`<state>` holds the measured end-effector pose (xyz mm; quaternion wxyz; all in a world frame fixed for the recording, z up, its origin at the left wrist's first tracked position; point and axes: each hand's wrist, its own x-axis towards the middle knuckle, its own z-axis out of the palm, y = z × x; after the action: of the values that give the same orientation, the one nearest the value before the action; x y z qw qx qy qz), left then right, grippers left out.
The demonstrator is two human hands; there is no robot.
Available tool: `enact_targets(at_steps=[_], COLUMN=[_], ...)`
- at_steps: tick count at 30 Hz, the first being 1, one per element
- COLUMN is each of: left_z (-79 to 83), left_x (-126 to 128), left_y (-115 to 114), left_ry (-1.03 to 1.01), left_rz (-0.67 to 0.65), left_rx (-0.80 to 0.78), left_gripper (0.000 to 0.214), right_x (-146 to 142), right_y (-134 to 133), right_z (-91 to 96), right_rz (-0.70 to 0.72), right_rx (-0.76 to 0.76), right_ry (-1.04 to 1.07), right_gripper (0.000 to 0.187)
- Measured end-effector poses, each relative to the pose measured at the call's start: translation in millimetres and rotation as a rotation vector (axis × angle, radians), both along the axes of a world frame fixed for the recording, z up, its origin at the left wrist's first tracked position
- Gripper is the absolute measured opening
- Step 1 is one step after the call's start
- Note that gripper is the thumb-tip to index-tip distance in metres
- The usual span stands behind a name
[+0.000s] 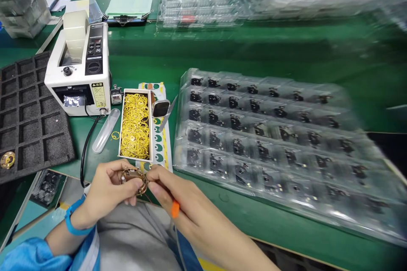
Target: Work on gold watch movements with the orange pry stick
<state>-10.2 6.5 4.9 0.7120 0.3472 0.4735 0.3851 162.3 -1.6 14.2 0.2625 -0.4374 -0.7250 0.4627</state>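
Observation:
My left hand (pixel 110 188) pinches a small round copper-coloured part (pixel 136 174) with a ring-like frame, held over my lap just in front of the bench edge. At the right side of that part, my right hand (pixel 171 186) has its thumb and forefinger pressed together. Whatever lies between those right fingertips is hidden or too small to name. An orange piece (pixel 175 208) is on a right finger, and a blue band (pixel 74 217) circles my left wrist. Just beyond the hands stands a white box (pixel 150 135) full of thin yellow rings (pixel 135 127).
A white tape dispenser (pixel 79 67) stands at the left, its black cable hanging towards me. Beside it lie a black foam tray (pixel 57 150) and a clear plastic piece (pixel 106 131). Clear trays of black parts (pixel 270 144) cover the right. A clipboard (pixel 127 19) sits at the back.

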Motion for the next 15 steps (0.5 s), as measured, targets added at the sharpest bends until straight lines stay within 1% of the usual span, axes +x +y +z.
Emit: enact_targets(at_steps=[2, 4, 6, 7, 9, 11, 12, 13, 15], left_z=[-1.7, -4.5, -9.0, -11.7, -17.8, -23.8, -26.3, -28.4, -30.5], left_x=[0, 1, 2, 3, 3, 3, 3, 3, 1], left_y=[0, -1, -2, -2, -3, -5, -6, -7, -9], left_ry=[-0.024, -0.017, 0.065, 0.147, 0.367, 0.614, 0.724, 0.815, 0.912], left_rz=[-0.01, -0.002, 0.04, 0.079, 0.175, 0.242, 0.255, 0.259, 0.27], left_rx=[0.03, 0.097, 0.244, 0.361, 0.684, 1.026, 1.162, 1.262, 1.377], left_gripper=[0.035, 0.031, 0.022, 0.017, 0.007, 0.018, 0.023, 0.028, 0.034], right_x=[0, -2, -3, -4, -7, -13, -17, -21, -28], right_y=[1, 2, 2, 2, 2, 0, -1, -3, -7], right_z=[-2.4, -3.9, -3.4, -2.7, -1.8, -3.9, -6.4, -9.6, -16.3], right_rz=[-0.029, -0.081, -0.153, -0.187, -0.237, -0.271, -0.297, -0.332, -0.393], right_rx=[-0.026, -0.059, -0.108, -0.138, -0.213, -0.285, -0.309, -0.33, -0.364], right_ry=[0.029, 0.073, 0.111, 0.13, 0.192, 0.302, 0.374, 0.447, 0.573], right_gripper=[0.029, 0.037, 0.044, 0.046, 0.049, 0.048, 0.048, 0.047, 0.045])
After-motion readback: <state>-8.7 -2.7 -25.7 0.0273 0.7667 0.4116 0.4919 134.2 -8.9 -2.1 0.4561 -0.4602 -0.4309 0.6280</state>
